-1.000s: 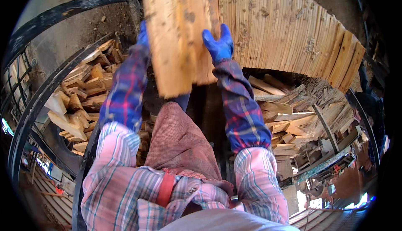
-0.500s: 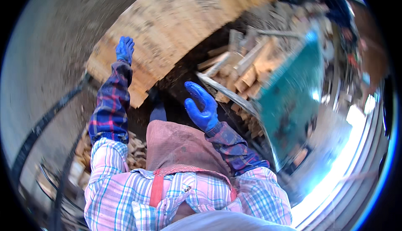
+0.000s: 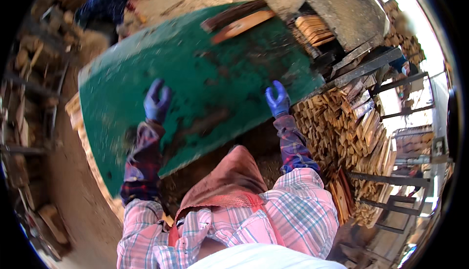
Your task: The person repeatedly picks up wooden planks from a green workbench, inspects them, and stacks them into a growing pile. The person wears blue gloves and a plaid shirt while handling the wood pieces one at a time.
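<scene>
A green tabletop (image 3: 117, 88) with dark dirt smears spreads in front of me. My left hand (image 3: 157, 102), in a blue glove, is over its near middle, thumb and fingers apart and nothing in them. Toward the table's right end is my right hand (image 3: 278, 99), gloved alike, also open and without a hold on anything. Whether either glove touches the surface I cannot tell. Across the far edge lie a dark, bark-covered slab (image 3: 233, 15) and a reddish split piece of wood (image 3: 243, 26), both beyond my reach as the arms are now.
Split firewood (image 3: 337, 132) is stacked high to the right, beside black metal frames (image 3: 400, 181). Some banded-looking wood pieces (image 3: 313, 30) sit past the table's far right corner. A co-worker (image 3: 105, 5) bends at the far left. Logs on racks (image 3: 34, 108) line the left.
My view has swung round: the green surface, formerly at the right, now lies before me. My left hand has left the pale wooden boards, and both hands stretch forward, wider apart.
</scene>
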Available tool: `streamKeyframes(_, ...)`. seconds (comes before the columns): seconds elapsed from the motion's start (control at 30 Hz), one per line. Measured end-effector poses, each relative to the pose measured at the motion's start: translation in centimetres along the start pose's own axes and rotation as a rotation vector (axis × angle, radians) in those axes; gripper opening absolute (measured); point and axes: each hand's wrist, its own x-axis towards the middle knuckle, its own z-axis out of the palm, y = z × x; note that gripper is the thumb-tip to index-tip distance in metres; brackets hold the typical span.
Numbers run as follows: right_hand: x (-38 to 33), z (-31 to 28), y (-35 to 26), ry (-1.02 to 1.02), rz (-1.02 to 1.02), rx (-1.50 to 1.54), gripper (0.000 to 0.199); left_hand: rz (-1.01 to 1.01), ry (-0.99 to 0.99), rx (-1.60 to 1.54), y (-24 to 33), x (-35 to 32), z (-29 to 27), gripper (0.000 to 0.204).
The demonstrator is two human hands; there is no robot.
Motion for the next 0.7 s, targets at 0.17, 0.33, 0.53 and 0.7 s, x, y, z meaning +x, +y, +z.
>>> streamKeyframes(0.17, 13.3, -0.1, 2.1, 0.249, 0.937, 0.955, 0.081, -0.224, -0.495, 0.821, -2.8, -0.5, 3.0, 0.074)
streamKeyframes(0.33, 26.6, -2.3, 7.9, 0.329, 1.051, 1.188, 0.094, -0.21, -0.63, 0.917, -3.2, -0.6, 1.2, 0.093)
streamKeyframes(0.53, 28.8, -1.1, 8.1, 0.499, 0.961, 0.933, 0.051, -0.23, -0.678, 0.976, -2.9, 1.0, -0.7, 0.091)
streamKeyframes(0.7, 12.5, 1.3, -2.7, 0.096, 0.931, 0.874, 0.026, -0.761, -0.779, 0.08, 11.0, 11.5, 5.8, 0.079)
